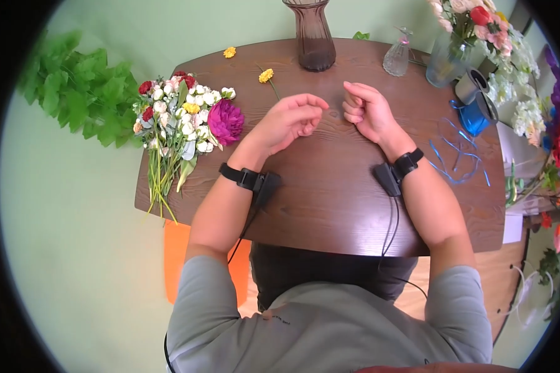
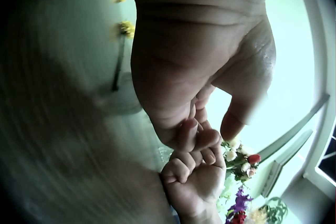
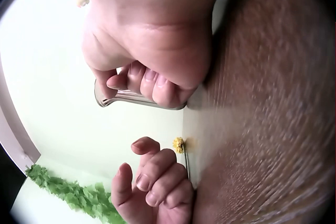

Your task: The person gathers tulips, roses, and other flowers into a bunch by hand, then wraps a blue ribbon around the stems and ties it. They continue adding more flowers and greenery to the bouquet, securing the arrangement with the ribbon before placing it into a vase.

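We find the yellow flower [image 1: 266, 76] just beyond the left hand [image 1: 289, 123], lying on the tabletop [image 1: 330, 186], perhaps for easy reach. We see nothing held: that hand's fingers bend loosely, thumb apart, while the right hand [image 1: 368, 112] curls its fingers towards its palm. The bouquet [image 1: 186, 118] lies leftward, stems overhanging, presumably out of the arms' way; 2 spools [image 1: 477, 116] sit opposite.

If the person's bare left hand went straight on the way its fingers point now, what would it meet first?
Most likely the bare right hand, which lies across a short gap ahead of the left hand. Whether both are at the same height is hard to tell.
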Tool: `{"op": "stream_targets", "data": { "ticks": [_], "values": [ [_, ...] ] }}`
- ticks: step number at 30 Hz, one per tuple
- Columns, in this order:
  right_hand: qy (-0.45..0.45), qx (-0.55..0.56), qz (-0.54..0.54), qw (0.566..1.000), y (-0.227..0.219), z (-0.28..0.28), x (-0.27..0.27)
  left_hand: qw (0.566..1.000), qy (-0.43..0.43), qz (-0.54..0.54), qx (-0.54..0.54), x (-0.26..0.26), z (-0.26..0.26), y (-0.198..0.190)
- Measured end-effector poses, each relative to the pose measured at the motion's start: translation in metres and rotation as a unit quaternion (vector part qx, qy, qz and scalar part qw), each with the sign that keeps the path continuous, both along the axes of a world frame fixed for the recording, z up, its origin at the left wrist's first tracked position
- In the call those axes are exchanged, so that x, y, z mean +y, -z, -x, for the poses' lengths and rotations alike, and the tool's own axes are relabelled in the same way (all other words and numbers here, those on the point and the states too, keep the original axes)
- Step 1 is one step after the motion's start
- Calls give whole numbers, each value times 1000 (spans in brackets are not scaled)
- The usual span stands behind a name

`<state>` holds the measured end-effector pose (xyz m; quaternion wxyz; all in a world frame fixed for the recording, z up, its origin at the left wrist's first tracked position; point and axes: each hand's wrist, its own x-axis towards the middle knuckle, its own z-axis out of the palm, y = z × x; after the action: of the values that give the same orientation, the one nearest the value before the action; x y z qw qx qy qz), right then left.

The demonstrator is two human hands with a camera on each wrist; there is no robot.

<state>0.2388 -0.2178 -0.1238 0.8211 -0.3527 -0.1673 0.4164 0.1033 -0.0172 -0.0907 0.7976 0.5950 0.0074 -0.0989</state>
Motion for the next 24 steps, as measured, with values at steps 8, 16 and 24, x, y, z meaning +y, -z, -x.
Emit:
{"op": "stream_targets", "data": {
  "ticks": [8,16,24],
  "values": [
    [-5,-9,-3,1000,2,-2,0,683,-179,-708,22,21,6,-16],
    [2,-8,8,1000,1,0,0,679,-159,-713,69,47,14,16],
    [-3,-10,6,1000,6,-3,1,723,-165,-671,-14,41,72,-17]
  ]
}}
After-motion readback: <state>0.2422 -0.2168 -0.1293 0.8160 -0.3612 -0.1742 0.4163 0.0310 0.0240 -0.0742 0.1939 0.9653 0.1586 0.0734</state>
